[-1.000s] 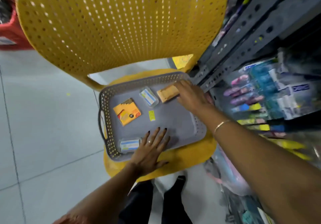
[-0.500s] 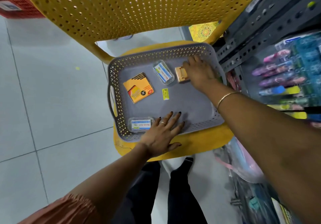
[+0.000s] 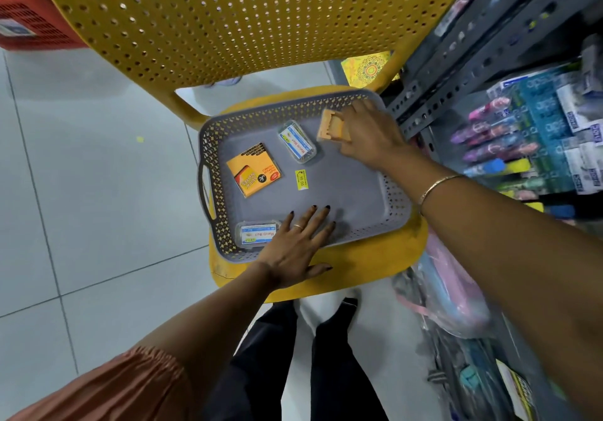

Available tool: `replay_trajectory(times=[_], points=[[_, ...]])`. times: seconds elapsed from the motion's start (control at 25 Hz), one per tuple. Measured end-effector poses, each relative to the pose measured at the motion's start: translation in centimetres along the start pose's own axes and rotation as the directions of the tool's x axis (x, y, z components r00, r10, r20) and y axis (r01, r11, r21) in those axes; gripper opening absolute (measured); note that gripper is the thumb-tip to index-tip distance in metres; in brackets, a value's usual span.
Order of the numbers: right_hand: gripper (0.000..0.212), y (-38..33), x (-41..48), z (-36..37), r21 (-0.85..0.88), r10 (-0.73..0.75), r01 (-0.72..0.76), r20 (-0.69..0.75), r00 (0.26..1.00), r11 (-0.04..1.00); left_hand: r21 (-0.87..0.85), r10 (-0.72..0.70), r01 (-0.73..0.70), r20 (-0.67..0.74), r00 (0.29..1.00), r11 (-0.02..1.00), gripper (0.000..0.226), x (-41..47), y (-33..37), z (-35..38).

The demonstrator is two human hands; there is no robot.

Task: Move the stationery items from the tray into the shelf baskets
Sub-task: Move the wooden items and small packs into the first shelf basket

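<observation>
Presently right hand point(image 3: 365, 136), fingers clamped on the orange item point(image 3: 331, 125), tilted at the grey tray's point(image 3: 396, 206) far corner. Left hand point(image 3: 298, 244) flat on the near rim, fingers spread, holding nothing. Risk: pinch looks shallow; item may slip carrying to the shelf point(image 3: 463, 71). Tray could slide off the chair point(image 3: 375, 270).

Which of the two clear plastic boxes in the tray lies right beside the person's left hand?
The clear box at the tray's near-left corner; the left hand rests flat right beside it. The other clear box sits farther back, nearer the right hand holding the orange item.
</observation>
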State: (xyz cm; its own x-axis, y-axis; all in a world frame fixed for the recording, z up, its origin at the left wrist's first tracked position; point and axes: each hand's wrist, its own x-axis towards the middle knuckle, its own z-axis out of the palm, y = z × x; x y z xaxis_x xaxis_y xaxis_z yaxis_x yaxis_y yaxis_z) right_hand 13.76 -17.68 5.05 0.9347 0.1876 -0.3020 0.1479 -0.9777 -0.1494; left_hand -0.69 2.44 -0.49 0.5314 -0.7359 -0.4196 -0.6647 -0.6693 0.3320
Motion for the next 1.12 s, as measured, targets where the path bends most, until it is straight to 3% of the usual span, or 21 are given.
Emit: replay_trajectory(times=[0.2,0.36,0.52,0.72,0.96,1.12], points=[[0.055,-0.4,-2.6,-7.0,0.043,0.048,-0.041,-0.188,0.981,0.998,0.016,-0.027,0.028,-0.088,0.996,0.999,0.084,0.0,0.0,-4.1],[0.054,-0.2,-6.4,-14.9,0.081,0.156,-0.137,-0.338,0.928,0.987,0.075,0.085,-0.07,-0.223,0.971,0.995,0.086,1.7,0.7,-12.5],[0.057,0.5,-11.7,-24.3,0.139,0.228,-0.184,-0.476,0.85,0.973,0.13,0.182,-0.147,-0.328,0.927,0.981,0.087,3.3,3.2,-22.3],[0.049,2.3,-20.0,-34.4,0.278,0.369,-0.247,-0.62,0.692,0.928,0.347,0.345,-0.214,-0.377,0.86,0.913,0.09,4.8,8.5,-31.1],[0.054,8.5,-31.0,-37.7,0.345,0.629,-0.531,-0.521,0.577,0.774,0.475,0.529,-0.318,-0.422,0.736,0.821,0.091,7.3,16.2,-37.9],[0.064,12.3,-36.7,-35.2,0.341,0.731,-0.647,-0.328,0.598,0.682,0.473,0.536,-0.349,-0.349,0.769,0.809,0.1,10.7,17.9,-39.6]])
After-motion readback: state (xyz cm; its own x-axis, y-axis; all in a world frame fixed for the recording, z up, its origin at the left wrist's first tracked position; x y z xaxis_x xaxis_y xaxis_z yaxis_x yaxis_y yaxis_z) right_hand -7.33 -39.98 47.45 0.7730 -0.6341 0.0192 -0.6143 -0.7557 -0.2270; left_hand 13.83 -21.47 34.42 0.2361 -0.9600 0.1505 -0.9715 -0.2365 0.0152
